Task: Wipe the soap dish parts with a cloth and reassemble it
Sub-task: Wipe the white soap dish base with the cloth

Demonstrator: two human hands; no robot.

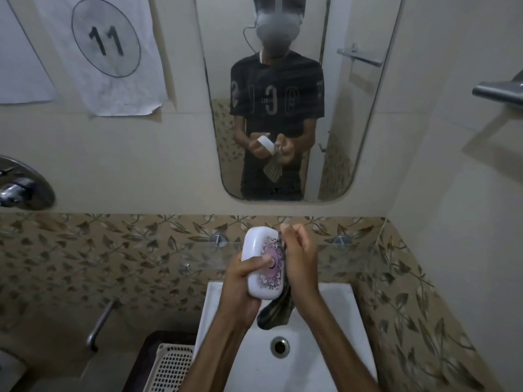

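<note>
Gripping the soap dish [263,263] with the thumb pressed on its printed lid, the left hand [240,281] holds it over the sink [325,329]. The right hand [300,256] pinches a dark cloth [276,312] against its edge. Looks light, rigid, glossy plastic, probably slippery, so holding across the short sides seems safest.

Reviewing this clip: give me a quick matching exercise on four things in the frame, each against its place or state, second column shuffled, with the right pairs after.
Things:
1. soap dish
2. cloth
3. numbered paper
4. white basket

Places or states:
A. taped to the wall left of the mirror
B. low down, left of the basin
C. gripped in the left hand, thumb on its patterned face
D. hanging from the right hand over the basin

Pairs: 1-C, 2-D, 3-A, 4-B
</note>
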